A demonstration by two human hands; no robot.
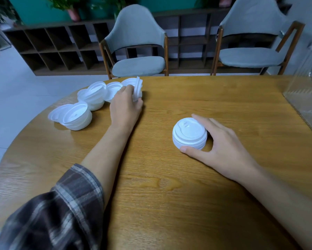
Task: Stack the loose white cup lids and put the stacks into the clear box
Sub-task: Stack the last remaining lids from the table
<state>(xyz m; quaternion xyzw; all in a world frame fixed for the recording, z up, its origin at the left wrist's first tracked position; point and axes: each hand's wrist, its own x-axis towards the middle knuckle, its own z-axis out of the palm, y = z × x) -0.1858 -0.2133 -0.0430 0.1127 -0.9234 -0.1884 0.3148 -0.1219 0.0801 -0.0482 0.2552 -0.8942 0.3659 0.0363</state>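
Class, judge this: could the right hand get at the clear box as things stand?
Probably yes. The right hand grips a lid stack, and only bare table lies between it and the box at the table's right edge.

A round wooden table (169,204) with a warm grain filled the foreground. Beyond its far edge stood two grey cushioned chairs with brown wooden frames, one (137,66) behind the table's middle and the other (250,56) behind its right side. Farther back from the table ran a low dark shelf unit (48,46) of open square compartments against a teal wall (34,8). What looked like potted plants (66,4) stood on top. Left of the table lay a pale, smooth floor (12,83).
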